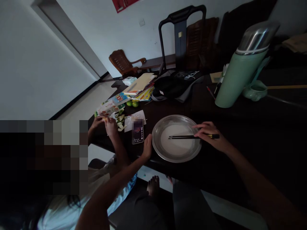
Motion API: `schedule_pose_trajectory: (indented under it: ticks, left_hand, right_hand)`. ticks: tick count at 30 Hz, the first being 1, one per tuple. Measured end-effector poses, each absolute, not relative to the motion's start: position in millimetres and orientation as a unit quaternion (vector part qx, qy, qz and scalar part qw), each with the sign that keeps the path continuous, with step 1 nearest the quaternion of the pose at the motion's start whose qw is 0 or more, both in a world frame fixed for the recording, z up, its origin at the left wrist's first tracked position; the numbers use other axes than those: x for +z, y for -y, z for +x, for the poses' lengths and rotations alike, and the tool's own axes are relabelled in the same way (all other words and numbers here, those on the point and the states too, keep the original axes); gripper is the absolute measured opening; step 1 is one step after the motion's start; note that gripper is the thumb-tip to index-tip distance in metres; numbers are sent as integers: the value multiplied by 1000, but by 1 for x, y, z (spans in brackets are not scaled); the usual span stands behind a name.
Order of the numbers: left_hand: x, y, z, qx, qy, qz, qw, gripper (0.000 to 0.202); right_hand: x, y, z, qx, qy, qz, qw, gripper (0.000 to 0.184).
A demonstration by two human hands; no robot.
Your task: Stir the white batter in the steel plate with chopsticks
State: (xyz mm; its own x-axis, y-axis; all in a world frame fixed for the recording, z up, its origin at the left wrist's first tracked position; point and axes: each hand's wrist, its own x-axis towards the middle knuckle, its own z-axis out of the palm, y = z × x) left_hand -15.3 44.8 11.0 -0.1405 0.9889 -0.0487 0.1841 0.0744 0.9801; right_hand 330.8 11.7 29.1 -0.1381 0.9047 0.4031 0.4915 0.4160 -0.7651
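Observation:
A wide metal basin (158, 150) with milky white liquid (177, 148) in it sits near the table edge in front of me. My right hand (211, 135) is closed around dark chopsticks (183, 137). Their tips reach into the basin, at the liquid. At the basin's left side my left hand (147, 147) holds against the outer rim, with its fingers partly hidden from view. Just left of that hand, a phone (137, 132) with a lit screen lies on white paper (128, 121).
On the left, another person's hands (111, 126) hold something small near green-white peelings (120, 119). Green citrus fruits (132, 103), papers (141, 83) and a black bag (172, 84) lie behind. A tall green thermos (240, 70) stands at right beside a small green cup (256, 90).

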Motion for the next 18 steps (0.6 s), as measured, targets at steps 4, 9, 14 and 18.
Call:
schedule_pose_trajectory:
  ticks: [4, 9, 14, 18]
  left_hand:
    - [11, -45, -18, 474, -581, 500, 433, 50]
    - [11, -43, -21, 472, -574, 518, 423, 56]
    - [8, -42, -24, 474, -568, 522, 424, 60]
    - [11, -41, -23, 471, -587, 498, 430, 56]
  right_hand:
    - [31, -14, 339, 203, 671, -523, 485, 40]
    - [30, -12, 333, 235, 695, -492, 468, 43]
    - [27, -13, 325, 202, 707, -512, 445, 35]
    - [33, -12, 333, 203, 658, -531, 495, 49]
